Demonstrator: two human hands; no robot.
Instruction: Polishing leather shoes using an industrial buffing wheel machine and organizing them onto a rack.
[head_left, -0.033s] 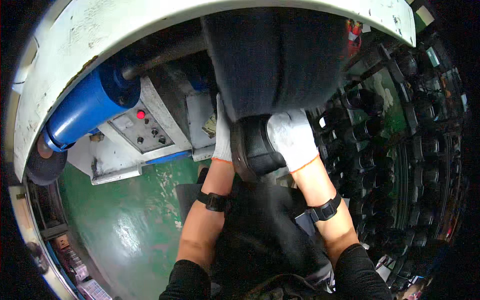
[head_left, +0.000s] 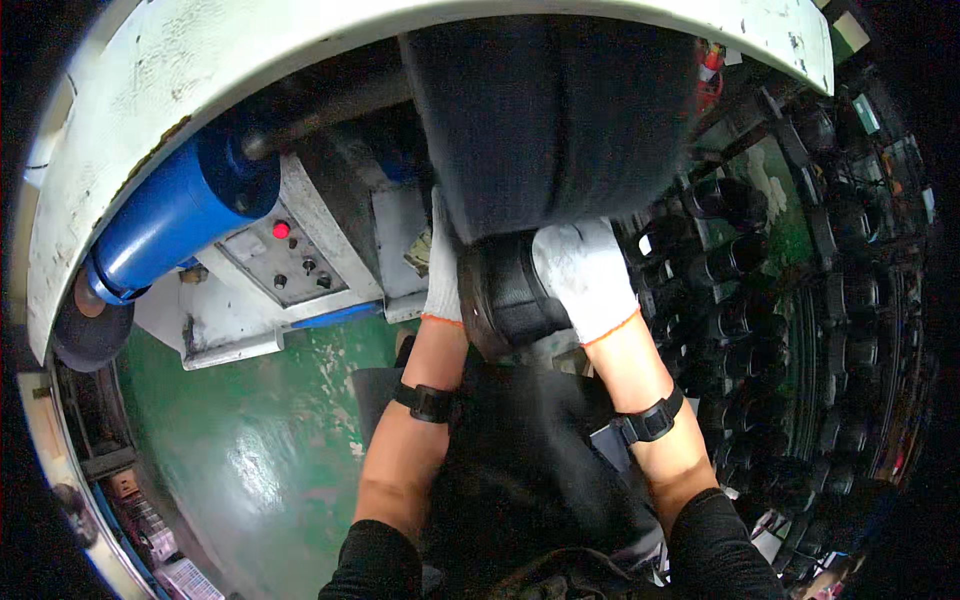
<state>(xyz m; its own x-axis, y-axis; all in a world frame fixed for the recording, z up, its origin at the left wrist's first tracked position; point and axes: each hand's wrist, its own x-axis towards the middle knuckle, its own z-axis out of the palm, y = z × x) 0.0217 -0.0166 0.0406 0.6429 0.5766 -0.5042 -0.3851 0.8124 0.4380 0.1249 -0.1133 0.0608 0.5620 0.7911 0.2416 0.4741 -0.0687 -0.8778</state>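
— What are you holding?
— I'm holding a black shoe [head_left: 518,300] just below the big dark roller [head_left: 550,130], near the middle of my view. Its far end is hiding behind the roller, so I can't tell whether the two are touching.
— How are your hands gripping it?
— My white-gloved right hand [head_left: 584,280] is curving round the shoe's right side and clasping it. My left hand [head_left: 446,265], gloved too, is lying along the left side; its fingers are disappearing behind the roller, and I can't tell whether they're closing on anything.
— What are you wearing?
— I'm wearing black straps [head_left: 430,404] above both wrists, and a dark covering [head_left: 520,450] is spreading below the shoe.
— And farther out?
— On my left, a control panel [head_left: 300,258] is showing a red button [head_left: 281,230], with a blue cylinder [head_left: 170,225] sitting beside it and green floor [head_left: 250,460] stretching below. On my right, black footwear [head_left: 735,318] is standing in rows. A pale casing [head_left: 230,70] is arching overhead.
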